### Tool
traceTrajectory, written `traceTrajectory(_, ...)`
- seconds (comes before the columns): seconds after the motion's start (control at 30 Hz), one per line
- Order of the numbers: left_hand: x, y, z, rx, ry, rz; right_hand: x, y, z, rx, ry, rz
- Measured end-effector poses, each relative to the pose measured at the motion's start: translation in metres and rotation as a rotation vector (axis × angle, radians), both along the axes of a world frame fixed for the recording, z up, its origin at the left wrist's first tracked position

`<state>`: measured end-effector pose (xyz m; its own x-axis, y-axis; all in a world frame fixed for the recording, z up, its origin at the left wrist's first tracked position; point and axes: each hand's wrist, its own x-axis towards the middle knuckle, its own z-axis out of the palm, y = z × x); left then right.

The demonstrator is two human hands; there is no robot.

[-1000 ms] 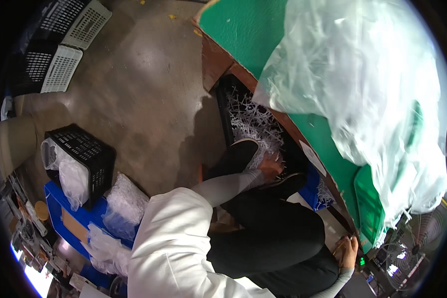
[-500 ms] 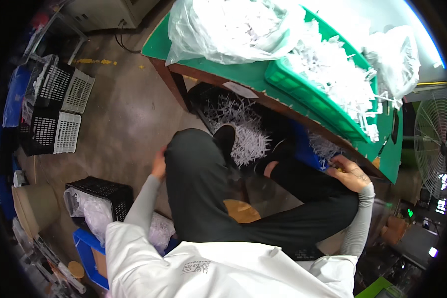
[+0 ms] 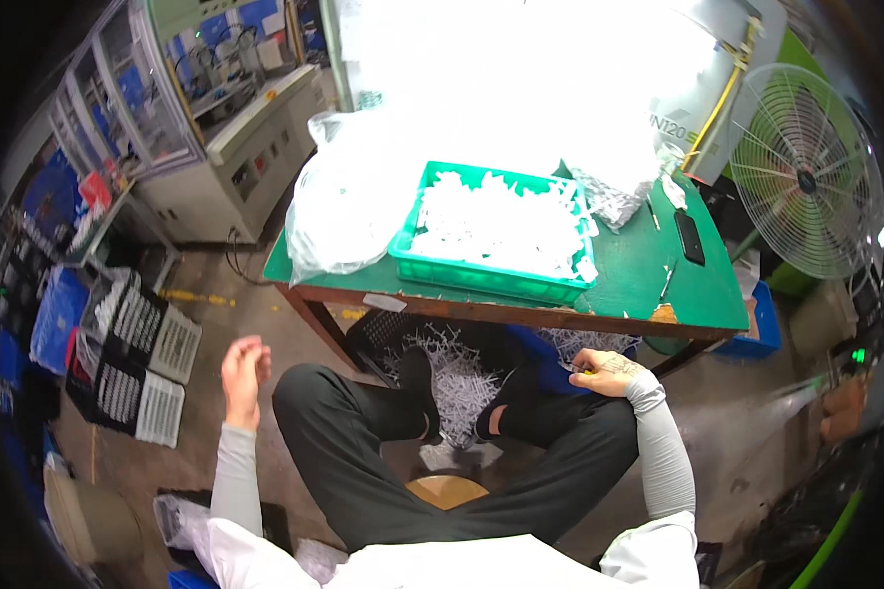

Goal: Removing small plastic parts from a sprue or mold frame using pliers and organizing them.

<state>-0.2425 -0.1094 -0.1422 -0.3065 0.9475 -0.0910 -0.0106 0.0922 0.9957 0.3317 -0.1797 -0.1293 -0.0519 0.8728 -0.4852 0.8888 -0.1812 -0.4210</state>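
Observation:
My left hand [image 3: 245,378] is raised beside my left knee, fingers loosely bent and apart, nothing in it. Just in front of my right knee, my right hand [image 3: 609,375] is closed on a small yellow thing [image 3: 587,372], mostly hidden by the fingers. Ahead stands a green-topped table [image 3: 619,280]. A green plastic tray [image 3: 491,281] on it is heaped with small white plastic pieces [image 3: 501,231]. Left of the tray sits a bulging clear plastic bag [image 3: 329,216]. Under the table, thin white plastic pieces [image 3: 452,388] lie in a heap around my feet.
A black phone [image 3: 690,238] and a thin pointed tool [image 3: 667,283] lie at the table's right. A large wire-guarded fan [image 3: 805,177] stands beyond. Black and white crates [image 3: 167,339] are on the floor at left, and a blue bin [image 3: 756,324] is at right.
The view has tilted up, showing more of the table. My left hand has come up and away from my left knee; the right stays by my right knee, still closed.

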Motion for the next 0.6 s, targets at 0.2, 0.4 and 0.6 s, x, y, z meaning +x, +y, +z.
traceTrajectory(0.2,0.173,0.105,0.113,0.457,0.435,-0.527,0.013,-0.009,-0.004,0.010,-0.020,-0.020)
traceTrajectory(0.4,0.281,0.210,0.071,0.668,1.358,-0.413,0.010,-0.006,-0.016,-0.048,0.016,-0.017)
traceTrajectory(0.6,0.289,0.230,0.078,0.603,0.798,-0.403,0.009,-0.020,-0.014,-0.054,0.002,-0.037)
